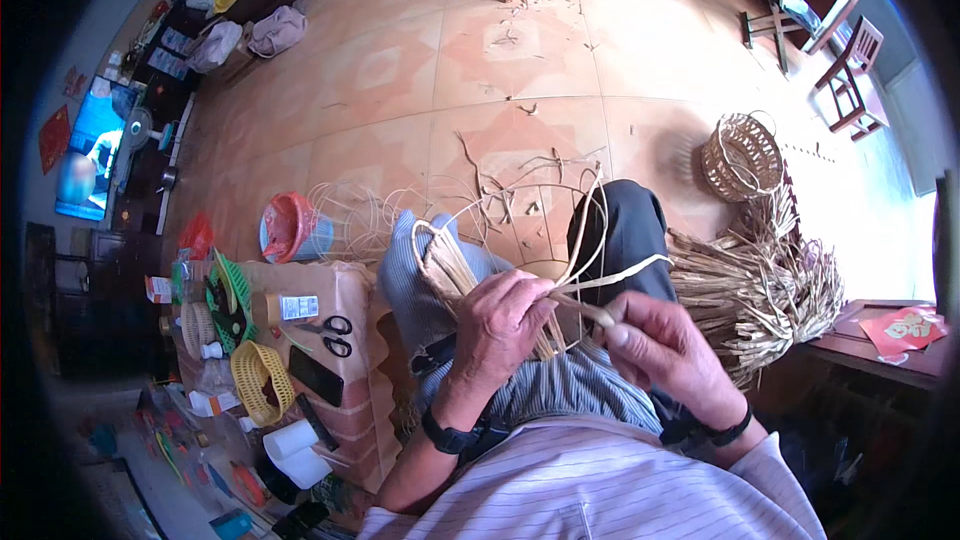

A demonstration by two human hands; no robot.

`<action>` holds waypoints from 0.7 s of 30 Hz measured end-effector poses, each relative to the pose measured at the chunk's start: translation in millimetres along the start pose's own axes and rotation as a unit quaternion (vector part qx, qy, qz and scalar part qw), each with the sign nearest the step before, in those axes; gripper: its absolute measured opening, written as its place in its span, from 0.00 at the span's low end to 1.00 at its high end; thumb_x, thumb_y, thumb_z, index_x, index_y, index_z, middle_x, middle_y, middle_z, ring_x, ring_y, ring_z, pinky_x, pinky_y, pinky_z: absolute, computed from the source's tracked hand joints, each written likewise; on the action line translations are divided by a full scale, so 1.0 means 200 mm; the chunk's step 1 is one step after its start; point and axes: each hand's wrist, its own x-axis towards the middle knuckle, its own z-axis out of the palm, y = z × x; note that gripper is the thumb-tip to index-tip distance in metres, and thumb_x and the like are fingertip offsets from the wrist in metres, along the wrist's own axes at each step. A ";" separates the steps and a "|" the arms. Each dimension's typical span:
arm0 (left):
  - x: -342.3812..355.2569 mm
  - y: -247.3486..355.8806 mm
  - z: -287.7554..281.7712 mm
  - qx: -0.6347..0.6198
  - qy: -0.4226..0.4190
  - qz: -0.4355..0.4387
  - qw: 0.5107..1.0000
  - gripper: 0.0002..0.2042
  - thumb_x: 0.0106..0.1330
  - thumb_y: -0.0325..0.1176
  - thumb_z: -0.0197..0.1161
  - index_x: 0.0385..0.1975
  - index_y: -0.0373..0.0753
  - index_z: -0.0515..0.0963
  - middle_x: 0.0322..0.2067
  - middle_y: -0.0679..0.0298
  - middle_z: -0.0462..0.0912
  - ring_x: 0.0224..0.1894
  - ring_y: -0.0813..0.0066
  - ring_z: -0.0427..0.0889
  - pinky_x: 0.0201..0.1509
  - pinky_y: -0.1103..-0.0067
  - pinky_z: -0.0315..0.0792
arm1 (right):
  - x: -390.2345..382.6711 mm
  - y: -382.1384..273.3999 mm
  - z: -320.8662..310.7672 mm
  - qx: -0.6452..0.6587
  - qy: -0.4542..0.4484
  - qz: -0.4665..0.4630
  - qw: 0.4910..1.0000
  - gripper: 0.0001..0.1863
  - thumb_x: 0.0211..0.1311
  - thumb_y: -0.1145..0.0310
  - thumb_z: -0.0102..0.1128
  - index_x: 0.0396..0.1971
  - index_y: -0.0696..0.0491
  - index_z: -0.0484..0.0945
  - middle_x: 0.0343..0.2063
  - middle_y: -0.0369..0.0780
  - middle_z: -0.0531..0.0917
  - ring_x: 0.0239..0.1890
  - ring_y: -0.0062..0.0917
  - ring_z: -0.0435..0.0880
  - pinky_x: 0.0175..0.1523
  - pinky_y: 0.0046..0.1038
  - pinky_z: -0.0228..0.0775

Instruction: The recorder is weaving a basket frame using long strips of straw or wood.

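Note:
A partly woven straw basket (pixel 447 262), with thin bent rods forming hoops, rests on my lap over the striped cloth. My left hand (pixel 505 315) is closed on its rim, thumb and fingers pinching the strands together. From these fingers a pale flat straw strip (pixel 637 269) sticks out to the right. Close by on the right, my right hand (pixel 655 340) pinches a twisted straw strand (pixel 585 310) that runs to the left fingertips. My palms hide part of the weave.
Right of my knee lies a big bundle of dried stalks (pixel 750 290), with a woven basket (pixel 742 157) behind it. To the left, a low table bears scissors (pixel 338 335), a phone (pixel 315 375) and a yellow plastic basket (pixel 262 383). A bucket (pixel 312 237) stands beyond; straw scraps litter the floor.

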 end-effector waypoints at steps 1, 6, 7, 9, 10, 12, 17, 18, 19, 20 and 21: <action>0.00 0.00 0.01 0.000 -0.003 0.000 1.000 0.09 0.62 0.26 0.73 0.40 0.34 0.84 0.36 0.56 0.86 0.40 0.55 0.87 0.44 0.67 0.80 | 0.03 -0.04 -0.01 0.008 0.007 -0.013 1.000 0.16 0.82 0.57 0.57 0.41 0.56 0.76 0.22 0.27 0.72 0.21 0.09 0.67 0.26 0.17 0.56; 0.01 0.05 0.02 -0.003 0.008 -0.032 0.999 0.06 0.68 0.31 0.70 0.37 0.36 0.83 0.33 0.56 0.86 0.37 0.52 0.87 0.42 0.64 0.80 | 0.19 -0.16 -0.05 -0.169 0.069 -0.094 0.979 0.15 0.81 0.62 0.58 0.38 0.61 0.79 0.21 0.32 0.76 0.25 0.11 0.71 0.29 0.21 0.64; 0.00 0.05 0.01 -0.001 -0.002 -0.050 0.999 0.06 0.69 0.31 0.69 0.38 0.36 0.83 0.33 0.56 0.85 0.37 0.51 0.87 0.42 0.63 0.80 | 0.23 -0.19 -0.04 -0.206 0.066 -0.109 0.970 0.15 0.80 0.63 0.58 0.38 0.61 0.80 0.21 0.33 0.76 0.25 0.12 0.71 0.30 0.22 0.65; 0.01 0.05 0.00 -0.010 -0.017 -0.062 0.998 0.05 0.69 0.31 0.68 0.39 0.36 0.83 0.34 0.55 0.85 0.38 0.50 0.86 0.42 0.62 0.79 | 0.28 -0.19 -0.03 -0.178 0.055 -0.121 0.975 0.14 0.80 0.65 0.58 0.38 0.61 0.80 0.21 0.33 0.76 0.24 0.13 0.71 0.30 0.23 0.66; 0.01 0.06 -0.01 -0.019 -0.029 -0.076 0.996 0.05 0.69 0.30 0.68 0.39 0.36 0.82 0.34 0.55 0.85 0.38 0.50 0.86 0.42 0.62 0.79 | 0.29 -0.18 -0.04 -0.153 0.041 -0.132 0.979 0.13 0.80 0.66 0.58 0.38 0.61 0.81 0.21 0.34 0.77 0.24 0.13 0.71 0.30 0.24 0.67; 0.02 0.06 -0.01 -0.011 -0.043 -0.062 0.997 0.06 0.70 0.30 0.68 0.40 0.36 0.82 0.35 0.54 0.85 0.39 0.49 0.86 0.43 0.62 0.78 | 0.24 -0.19 -0.05 -0.168 0.038 -0.127 0.977 0.12 0.80 0.67 0.57 0.38 0.60 0.81 0.22 0.34 0.77 0.25 0.13 0.72 0.31 0.24 0.68; 0.00 0.05 -0.05 -0.025 -0.055 -0.107 0.992 0.05 0.69 0.23 0.62 0.41 0.31 0.82 0.36 0.53 0.83 0.39 0.57 0.84 0.46 0.69 0.77 | 0.09 -0.02 -0.19 -0.115 -0.020 -0.135 0.984 0.15 0.82 0.60 0.57 0.38 0.57 0.81 0.22 0.27 0.73 0.25 0.10 0.68 0.30 0.20 0.61; 0.00 0.06 -0.08 -0.010 -0.051 -0.101 0.994 0.05 0.71 0.24 0.62 0.41 0.30 0.82 0.36 0.52 0.83 0.39 0.56 0.84 0.46 0.69 0.76 | 0.06 0.04 -0.23 -0.084 -0.020 -0.096 0.992 0.15 0.82 0.59 0.58 0.39 0.56 0.81 0.22 0.27 0.72 0.24 0.09 0.68 0.29 0.20 0.61; -0.01 0.04 -0.08 -0.003 -0.048 -0.102 0.994 0.06 0.72 0.26 0.61 0.41 0.30 0.80 0.36 0.51 0.82 0.40 0.54 0.83 0.47 0.67 0.75 | 0.04 0.11 -0.27 -0.047 -0.027 -0.060 0.997 0.15 0.82 0.59 0.58 0.39 0.56 0.81 0.21 0.27 0.72 0.24 0.09 0.67 0.29 0.19 0.60; -0.03 0.04 -0.09 0.016 -0.053 -0.090 0.994 0.07 0.73 0.29 0.61 0.42 0.31 0.80 0.37 0.51 0.82 0.40 0.51 0.83 0.46 0.65 0.75 | 0.00 0.20 -0.31 -0.010 -0.009 -0.032 0.999 0.15 0.82 0.58 0.58 0.40 0.55 0.82 0.22 0.27 0.72 0.24 0.09 0.67 0.29 0.18 0.59; -0.03 0.03 -0.08 0.035 -0.053 -0.077 0.995 0.08 0.74 0.31 0.60 0.43 0.32 0.80 0.37 0.51 0.82 0.40 0.48 0.83 0.45 0.62 0.75 | -0.04 0.30 -0.37 -0.012 0.006 -0.029 0.999 0.15 0.82 0.58 0.58 0.40 0.55 0.82 0.22 0.27 0.72 0.24 0.09 0.67 0.29 0.18 0.59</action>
